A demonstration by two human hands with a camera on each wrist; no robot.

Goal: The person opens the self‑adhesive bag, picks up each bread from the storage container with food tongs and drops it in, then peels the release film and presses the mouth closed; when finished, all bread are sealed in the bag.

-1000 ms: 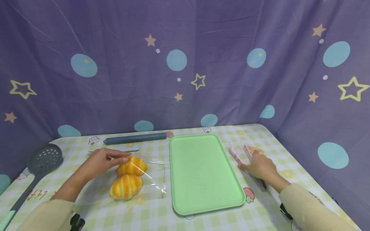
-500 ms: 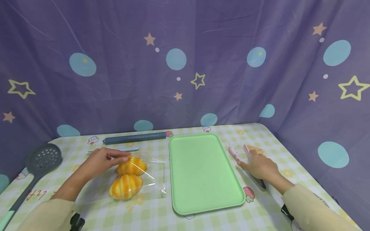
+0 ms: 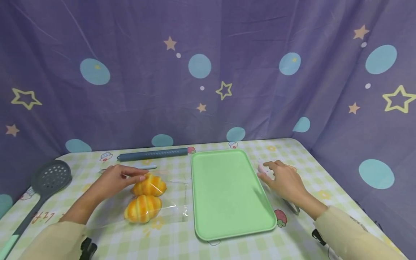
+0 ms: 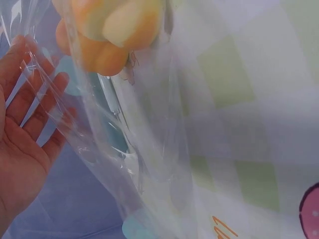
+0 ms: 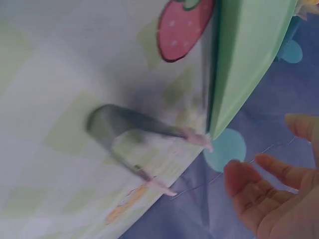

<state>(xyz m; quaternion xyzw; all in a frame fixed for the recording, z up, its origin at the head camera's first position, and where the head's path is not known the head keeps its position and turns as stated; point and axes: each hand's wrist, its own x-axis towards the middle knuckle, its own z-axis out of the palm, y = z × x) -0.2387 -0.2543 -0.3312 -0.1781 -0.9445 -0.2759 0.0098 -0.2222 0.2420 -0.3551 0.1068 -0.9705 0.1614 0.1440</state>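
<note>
My left hand pinches the edge of a clear plastic bag at the left of the table. Two golden croissants show through the bag, one behind the other. In the left wrist view, the plastic hangs in folds past the fingers, and part of a croissant shows at the top. To the right of the green tray, my right hand hovers with fingers loosely spread, holding nothing. Below it, metal tongs with pink tips lie spread apart on the cloth, mostly hidden by the hand in the head view.
A dark slotted spoon with a mint handle lies at far left. Along the back edge is a long dark blue stick, with a light blue-handled fork in front of it. A purple curtain rises behind the table.
My right hand has let go of the tongs, lifting and shifting slightly left as its fingers spread. The left hand stays at the bag; croissants and tray have not moved.
</note>
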